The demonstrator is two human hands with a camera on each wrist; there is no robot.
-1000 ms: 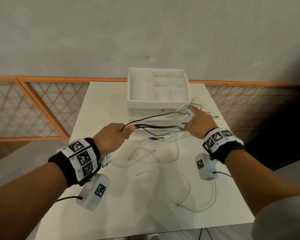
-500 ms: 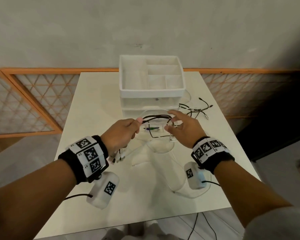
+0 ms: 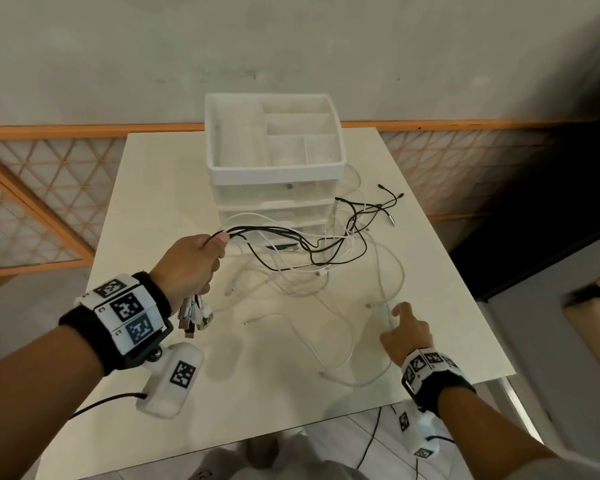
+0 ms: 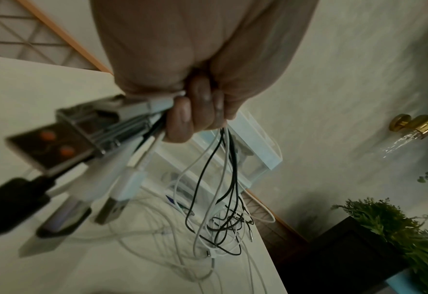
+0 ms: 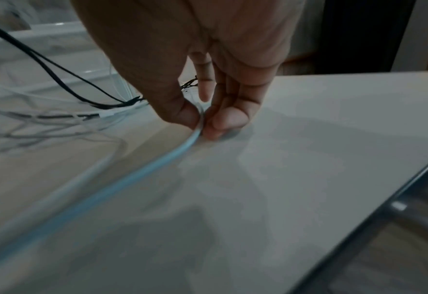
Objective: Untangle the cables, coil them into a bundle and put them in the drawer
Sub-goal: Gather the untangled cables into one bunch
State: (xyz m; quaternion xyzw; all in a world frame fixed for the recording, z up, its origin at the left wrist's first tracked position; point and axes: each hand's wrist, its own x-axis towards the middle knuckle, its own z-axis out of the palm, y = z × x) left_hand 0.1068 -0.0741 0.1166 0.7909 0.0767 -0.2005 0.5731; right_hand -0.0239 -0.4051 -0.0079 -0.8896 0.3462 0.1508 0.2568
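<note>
- black and white cables (image 3: 312, 244) run from the left hand (image 3: 191, 265) in the head view; that hand is a raised fist closed round the bunch, forearm coming in from the lower left, with the plugs (image 3: 194, 315) hanging below the fist. the strands trail right over the white table (image 3: 153, 188) to a loose tangle in front of the drawer unit (image 3: 274, 161), whose open top tray sits at the far middle of the table, drawers below it pushed in.
- same view: the right hand (image 3: 404, 336) is low at the near right of the table, palm down, fingertips on a white cable (image 3: 383, 292) lying there. both wrists wear black bands with square black-and-white marker tags; no readable words.
- left wrist view: fingers (image 4: 200, 111) are curled tight round the bundle, usb plugs (image 4: 122, 185) sticking out to the left, blurred, thin black and white strands hanging down toward the table. no lettering i can make out.
- right wrist view: thumb and fingers (image 5: 228, 119) pinch the white cable (image 5: 157, 159) right at the table surface; the cable curves off to the lower left, and black strands (image 5: 57, 69) cross behind.
</note>
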